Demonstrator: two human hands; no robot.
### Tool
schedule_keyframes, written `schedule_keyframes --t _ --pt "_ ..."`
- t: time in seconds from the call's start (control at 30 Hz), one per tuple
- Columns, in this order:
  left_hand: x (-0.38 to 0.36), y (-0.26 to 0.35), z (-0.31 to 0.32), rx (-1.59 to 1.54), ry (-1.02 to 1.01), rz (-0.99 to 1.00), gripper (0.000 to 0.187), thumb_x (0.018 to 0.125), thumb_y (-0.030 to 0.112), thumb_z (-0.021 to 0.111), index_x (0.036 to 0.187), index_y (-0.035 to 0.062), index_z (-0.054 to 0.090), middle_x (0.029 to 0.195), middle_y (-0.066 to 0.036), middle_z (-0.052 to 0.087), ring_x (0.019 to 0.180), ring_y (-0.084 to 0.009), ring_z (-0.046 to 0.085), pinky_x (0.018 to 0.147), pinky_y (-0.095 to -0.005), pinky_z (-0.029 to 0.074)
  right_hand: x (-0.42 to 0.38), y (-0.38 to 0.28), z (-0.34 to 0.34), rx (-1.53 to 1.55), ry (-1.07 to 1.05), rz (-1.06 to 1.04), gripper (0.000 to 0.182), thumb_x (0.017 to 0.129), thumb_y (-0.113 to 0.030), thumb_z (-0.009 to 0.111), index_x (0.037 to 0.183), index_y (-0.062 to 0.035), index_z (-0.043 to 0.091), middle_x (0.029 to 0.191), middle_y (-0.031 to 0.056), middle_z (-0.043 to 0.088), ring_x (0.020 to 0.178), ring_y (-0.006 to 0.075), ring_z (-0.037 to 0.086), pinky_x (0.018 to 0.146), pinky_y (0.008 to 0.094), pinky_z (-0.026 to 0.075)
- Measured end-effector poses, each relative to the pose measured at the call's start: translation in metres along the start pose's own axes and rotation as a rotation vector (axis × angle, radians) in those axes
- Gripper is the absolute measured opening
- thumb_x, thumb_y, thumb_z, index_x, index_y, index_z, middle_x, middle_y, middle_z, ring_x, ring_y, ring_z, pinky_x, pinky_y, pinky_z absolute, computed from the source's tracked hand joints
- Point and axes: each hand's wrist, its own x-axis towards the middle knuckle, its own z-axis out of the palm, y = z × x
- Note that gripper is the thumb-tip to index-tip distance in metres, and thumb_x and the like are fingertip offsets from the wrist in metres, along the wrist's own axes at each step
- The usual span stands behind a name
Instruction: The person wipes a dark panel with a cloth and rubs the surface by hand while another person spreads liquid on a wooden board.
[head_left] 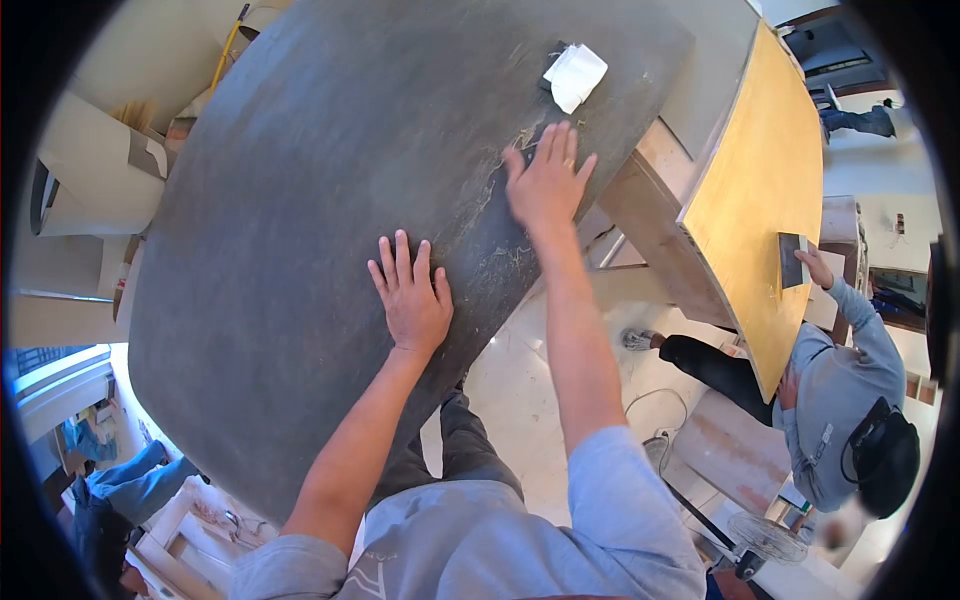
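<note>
A large dark grey panel [290,190] with a smooth, scuffed surface fills the middle of the view. My left hand [414,300] rests on it near the front edge, palm down with fingers spread. Farther up and to the right, my right hand [548,182] also lies on the panel, fingers apart and holding nothing. Pale shavings or scrapings [478,205] form a rough streak beside the right hand. Just beyond its fingertips lies a crumpled white sheet [577,77] over something dark that is mostly hidden.
At the right, a co-worker [850,370] presses a flat scraper-like blade [793,260] on a yellow wooden panel [755,180]. A floor fan [765,540] stands lower right, with a cable on the floor. Another person's legs [140,480] show at the lower left.
</note>
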Motion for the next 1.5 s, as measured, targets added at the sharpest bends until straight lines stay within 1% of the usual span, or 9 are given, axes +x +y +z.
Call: schedule_keyframes --t 0.1,0.2,0.27,0.4,0.6,0.87,1.03,1.27,1.5 --pt "0.002 0.002 0.000 0.003 0.001 0.000 0.044 0.096 0.021 0.055 0.137 0.0037 0.053 0.157 -0.021 0.035 0.150 -0.0427 0.022 0.121 -0.0611 0.012 -0.010 -0.012 -0.006 0.004 -0.034 -0.019 0.081 0.100 -0.057 0.042 0.152 0.0046 0.035 0.162 0.0213 0.029 0.153 0.0320 0.023 0.121 0.0602 0.012" --pt "0.003 0.003 0.001 0.010 -0.004 -0.012 0.044 0.096 0.020 0.056 0.137 0.0037 0.053 0.157 -0.021 0.035 0.150 -0.0428 0.023 0.121 -0.0609 0.013 -0.070 -0.023 -0.012 0.115 -0.091 -0.157 0.082 0.099 -0.056 0.046 0.153 0.0041 0.033 0.162 0.0210 0.029 0.152 0.0330 0.024 0.121 0.0592 0.014" --pt "0.002 0.003 0.001 0.017 -0.002 -0.010 0.044 0.096 0.020 0.056 0.137 0.0037 0.053 0.157 -0.021 0.035 0.150 -0.0428 0.023 0.120 -0.0609 0.013 -0.065 -0.017 -0.010 0.118 -0.088 -0.223 0.084 0.098 -0.057 0.047 0.153 0.0041 0.031 0.161 0.0214 0.030 0.152 0.0339 0.025 0.121 0.0580 0.016" --pt "0.001 0.002 0.003 0.029 0.020 0.010 0.045 0.096 0.020 0.056 0.137 0.0036 0.053 0.157 -0.021 0.036 0.150 -0.0427 0.023 0.120 -0.0611 0.014 0.004 -0.013 0.006 0.118 -0.003 -0.113 0.082 0.099 -0.056 0.046 0.152 0.0056 0.034 0.161 0.0222 0.031 0.151 0.0336 0.025 0.122 0.0539 0.017" --pt "0.002 0.004 0.001 0.041 0.010 -0.002 0.044 0.097 0.020 0.055 0.137 0.0034 0.053 0.157 -0.021 0.036 0.149 -0.0424 0.024 0.120 -0.0607 0.015 -0.053 -0.026 -0.004 0.127 -0.074 -0.168 0.083 0.098 -0.059 0.047 0.151 0.0047 0.036 0.161 0.0216 0.031 0.151 0.0338 0.025 0.121 0.0559 0.018" --pt "0.002 0.002 0.002 0.032 0.040 0.023 0.044 0.097 0.020 0.055 0.137 0.0036 0.053 0.156 -0.021 0.037 0.149 -0.0425 0.024 0.120 -0.0606 0.015 0.012 -0.033 0.013 0.236 -0.002 -0.024 0.083 0.099 -0.058 0.045 0.152 0.0043 0.035 0.160 0.0212 0.032 0.151 0.0330 0.026 0.122 0.0558 0.016" --pt "0.001 0.003 -0.001 0.029 0.008 -0.005 0.044 0.097 0.021 0.055 0.137 0.0036 0.053 0.157 -0.021 0.036 0.149 -0.0426 0.024 0.120 -0.0606 0.015 -0.051 -0.031 -0.004 0.136 -0.051 -0.134 0.082 0.099 -0.058 0.045 0.151 0.0047 0.037 0.160 0.0217 0.033 0.151 0.0321 0.026 0.122 0.0559 0.016" --pt "-0.001 0.000 -0.002 0.021 0.030 0.018 0.044 0.097 0.021 0.055 0.137 0.0040 0.053 0.157 -0.021 0.035 0.150 -0.0425 0.023 0.121 -0.0608 0.014 0.003 -0.030 0.007 0.156 0.029 -0.068 0.082 0.099 -0.059 0.045 0.149 0.0052 0.039 0.157 0.0222 0.038 0.149 0.0335 0.030 0.121 0.0568 0.017" --pt "0.003 0.003 -0.003 0.018 -0.005 -0.014 0.044 0.097 0.021 0.055 0.137 0.0034 0.053 0.158 -0.020 0.034 0.150 -0.0424 0.022 0.121 -0.0606 0.014 -0.041 -0.023 -0.005 0.083 -0.009 -0.188 0.083 0.099 -0.059 0.043 0.150 0.0069 0.036 0.155 0.0232 0.040 0.148 0.0369 0.033 0.121 0.0573 0.017"
